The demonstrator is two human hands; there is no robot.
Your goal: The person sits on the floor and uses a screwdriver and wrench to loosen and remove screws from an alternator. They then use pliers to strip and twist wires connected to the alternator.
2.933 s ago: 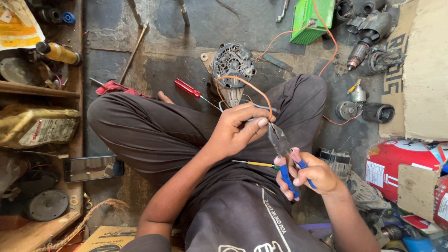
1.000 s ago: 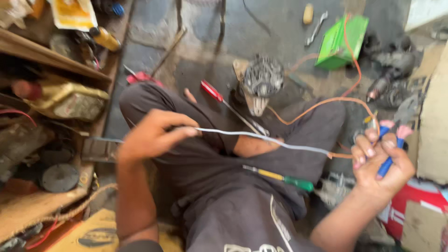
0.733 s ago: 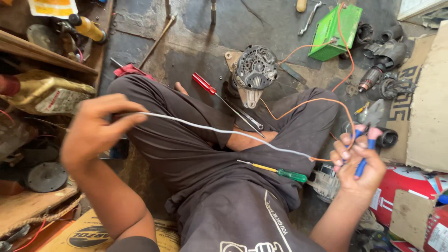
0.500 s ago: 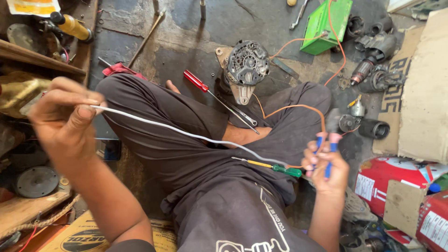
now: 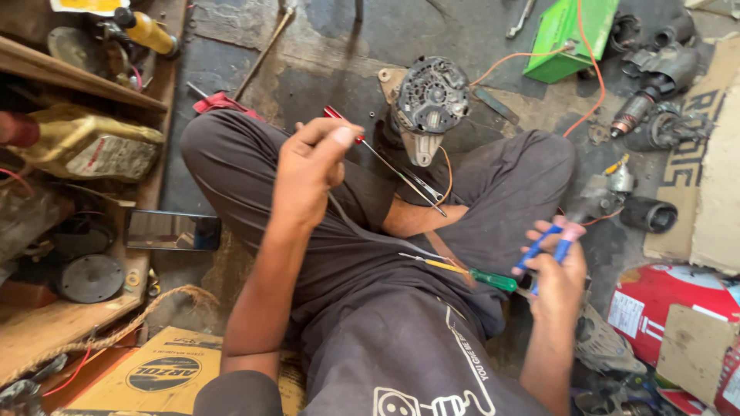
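Observation:
I sit cross-legged on the floor. My left hand (image 5: 308, 162) is raised over my left knee and pinches a thin pale wire (image 5: 362, 231) that trails down across my lap. My right hand (image 5: 559, 270) hovers beside my right knee, closed on blue-handled pliers (image 5: 546, 240). A green-handled screwdriver (image 5: 470, 275) lies on my lap between the hands. In front of my shins stands a grey alternator (image 5: 429, 100), with a red-handled screwdriver (image 5: 362, 139) beside it. An orange wire (image 5: 590, 69) runs from a green box (image 5: 566, 35) toward my right leg.
A wooden shelf (image 5: 77, 81) on the left carries a dirty oil jug (image 5: 85, 146) and a yellow bottle (image 5: 146, 31). A phone (image 5: 173, 229) lies by my left thigh. Motor parts (image 5: 655, 54), a red canister (image 5: 663, 300) and cardboard (image 5: 721, 169) crowd the right.
My left hand, which had pulled the wire far out to the left, has swung back toward the middle. The wire now hangs slack. My right hand with the pliers dropped slightly.

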